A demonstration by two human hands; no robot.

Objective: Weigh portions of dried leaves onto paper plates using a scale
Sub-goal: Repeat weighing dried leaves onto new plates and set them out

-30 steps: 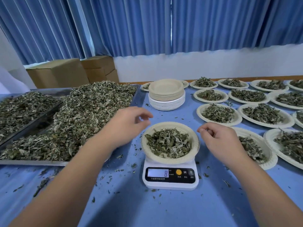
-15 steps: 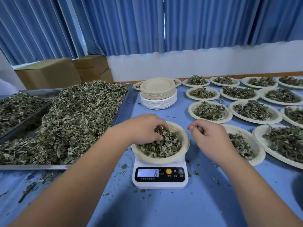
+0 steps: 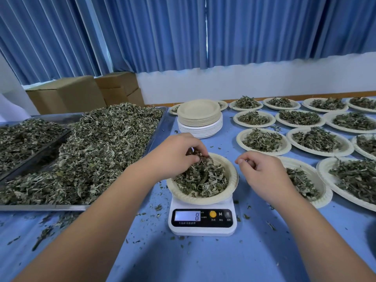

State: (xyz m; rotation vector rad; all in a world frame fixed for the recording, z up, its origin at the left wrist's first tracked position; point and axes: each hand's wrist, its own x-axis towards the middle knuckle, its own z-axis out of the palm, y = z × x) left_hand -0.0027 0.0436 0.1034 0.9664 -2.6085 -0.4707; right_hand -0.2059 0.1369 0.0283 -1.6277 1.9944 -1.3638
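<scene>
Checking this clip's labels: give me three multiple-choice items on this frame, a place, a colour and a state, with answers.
1. Where is the stack of empty plates? A) beyond the scale B) on the tray C) on the boxes
2. The table is: A) red B) blue C) green
3. The left hand is: A) hanging idle B) pinching dried leaves over the plate on the scale C) pressing a button
Answers: A, it stands behind the scale; B, its surface is blue; B, it pinches leaves above that plate.
</scene>
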